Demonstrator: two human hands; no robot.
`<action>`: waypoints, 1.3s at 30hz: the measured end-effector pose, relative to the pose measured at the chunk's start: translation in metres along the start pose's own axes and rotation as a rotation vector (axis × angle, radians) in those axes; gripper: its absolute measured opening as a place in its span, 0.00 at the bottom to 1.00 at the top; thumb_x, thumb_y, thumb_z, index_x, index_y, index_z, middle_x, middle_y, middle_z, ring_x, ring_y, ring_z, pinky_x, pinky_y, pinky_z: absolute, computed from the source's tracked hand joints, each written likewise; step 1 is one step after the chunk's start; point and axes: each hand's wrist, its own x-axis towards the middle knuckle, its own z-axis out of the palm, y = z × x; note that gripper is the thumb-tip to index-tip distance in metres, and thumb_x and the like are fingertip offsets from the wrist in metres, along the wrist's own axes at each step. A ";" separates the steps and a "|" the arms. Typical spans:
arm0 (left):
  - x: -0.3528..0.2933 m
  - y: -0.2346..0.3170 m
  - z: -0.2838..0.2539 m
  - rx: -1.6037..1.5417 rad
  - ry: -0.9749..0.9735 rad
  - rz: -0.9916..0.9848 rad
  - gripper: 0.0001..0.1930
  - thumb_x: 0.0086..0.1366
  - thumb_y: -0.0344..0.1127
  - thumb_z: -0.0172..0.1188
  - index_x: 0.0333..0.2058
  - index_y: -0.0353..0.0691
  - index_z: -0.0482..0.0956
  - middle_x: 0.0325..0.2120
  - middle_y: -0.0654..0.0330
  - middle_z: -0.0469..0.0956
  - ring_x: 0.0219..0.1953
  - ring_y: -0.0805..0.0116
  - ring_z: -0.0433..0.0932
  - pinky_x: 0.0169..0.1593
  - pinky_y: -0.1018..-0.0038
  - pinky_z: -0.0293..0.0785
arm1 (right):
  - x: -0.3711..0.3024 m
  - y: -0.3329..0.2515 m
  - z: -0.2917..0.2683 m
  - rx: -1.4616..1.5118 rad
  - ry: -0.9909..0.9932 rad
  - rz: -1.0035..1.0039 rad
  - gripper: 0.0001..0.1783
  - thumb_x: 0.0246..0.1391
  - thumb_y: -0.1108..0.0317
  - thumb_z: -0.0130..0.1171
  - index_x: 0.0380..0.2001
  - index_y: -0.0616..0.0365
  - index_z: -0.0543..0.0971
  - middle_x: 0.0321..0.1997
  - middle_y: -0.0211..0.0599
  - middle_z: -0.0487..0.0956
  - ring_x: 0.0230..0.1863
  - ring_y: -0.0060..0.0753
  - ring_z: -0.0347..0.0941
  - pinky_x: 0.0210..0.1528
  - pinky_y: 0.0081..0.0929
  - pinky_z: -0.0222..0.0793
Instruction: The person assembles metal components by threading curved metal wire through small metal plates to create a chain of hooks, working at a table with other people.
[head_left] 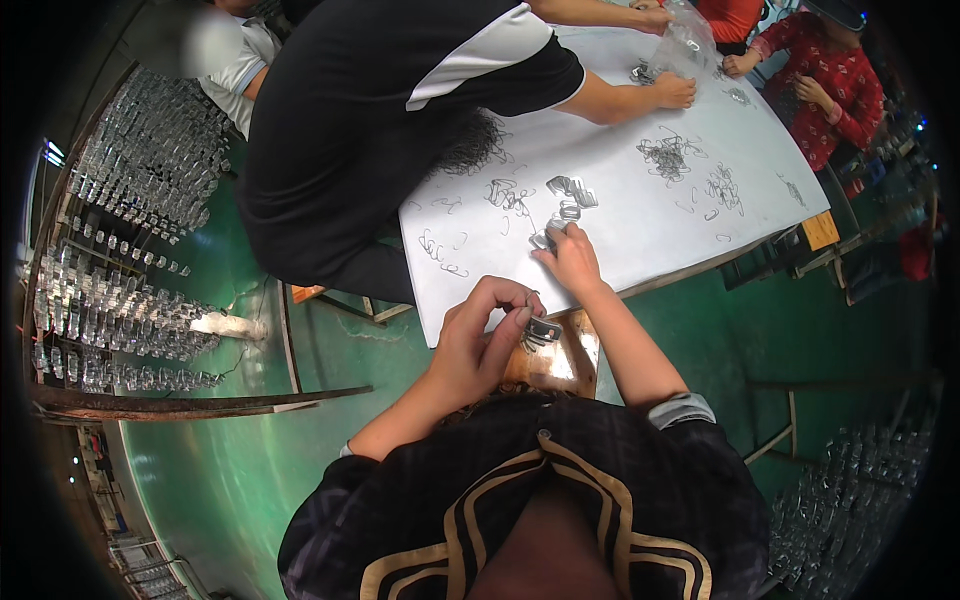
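Observation:
My left hand (pixel 478 338) is closed in a pinch near the table's front edge. It holds a small bunch of shiny curved metal pieces (pixel 541 330), and a thin wire hook seems to stick up between the fingertips. Farther forward, my right hand (pixel 572 262) rests on the white table (pixel 600 240), its fingers closed on a shiny metal piece (pixel 541 240). More flat, shiny metal pieces (pixel 572 192) lie in a row just beyond it. Left of these is a loose heap of thin wire hooks (pixel 510 196).
A co-worker in a black shirt (pixel 350 140) leans over the table at the left. A person in a red patterned top (pixel 835 90) works at the far right. More wire hooks (pixel 668 158) lie in heaps. Racks of hanging shiny parts (pixel 130 310) stand at the left.

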 end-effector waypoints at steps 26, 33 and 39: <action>0.014 -0.018 0.041 0.152 0.059 -0.062 0.03 0.63 0.24 0.55 0.35 0.33 0.71 0.28 0.59 0.76 0.32 0.74 0.74 0.40 0.77 0.71 | -0.077 -0.096 -0.160 0.846 0.124 0.093 0.10 0.42 0.77 0.67 0.18 0.62 0.73 0.20 0.26 0.73 0.25 0.14 0.65 0.29 0.15 0.62; 0.050 -0.050 0.018 -0.076 -0.218 -0.039 0.08 0.61 0.28 0.59 0.39 0.34 0.75 0.32 0.57 0.79 0.34 0.70 0.78 0.42 0.75 0.73 | -0.093 -0.089 -0.175 0.961 0.217 0.071 0.09 0.41 0.81 0.66 0.21 0.64 0.73 0.24 0.31 0.74 0.27 0.18 0.67 0.31 0.16 0.60; 0.134 -0.204 0.042 0.480 -0.096 -0.129 0.22 0.57 0.37 0.63 0.50 0.41 0.73 0.52 0.49 0.69 0.55 0.55 0.69 0.56 0.64 0.66 | -0.108 -0.087 -0.200 0.946 0.290 -0.035 0.08 0.39 0.83 0.65 0.23 0.66 0.75 0.25 0.38 0.76 0.28 0.26 0.70 0.32 0.22 0.62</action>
